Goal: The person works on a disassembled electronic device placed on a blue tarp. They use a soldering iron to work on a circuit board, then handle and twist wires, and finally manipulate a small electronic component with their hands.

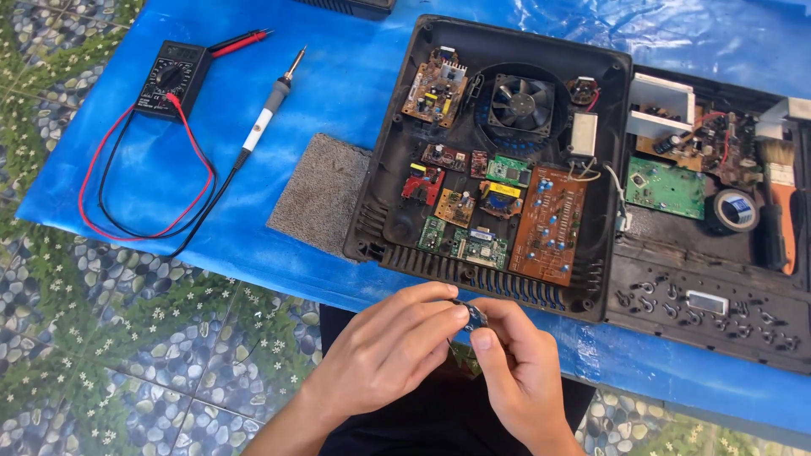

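Blue plastic sheeting [355,93] covers the bench, which stands over a floor of pebble-and-flower patterned tiles [127,338]. Just off the bench's near edge, both hands meet over the person's lap: the left hand [393,350] and the right hand [519,371] pinch a small dark part [475,316] between their fingertips, fingers closed round it (what kind of part it is cannot be told, since the fingers hide most of it).

Right beyond the hands, at the near edge, lies an opened black plastic casing [490,160] holding several small circuit boards, with a brown board [549,224] at its near right and a round fan [522,103] toward the far side. Beside it on the right sits a second opened black housing [718,253], with a green board [665,187], a roll of dark tape [733,209] and a brush with an orange handle [786,211] inside.

A grey cloth pad [317,190] lies just left of the casing, partly under it. Toward the far left corner rests a black multimeter [172,78] with red and black leads [144,194] looping toward the near edge, and a soldering iron [270,105] lies between the meter and the casing.
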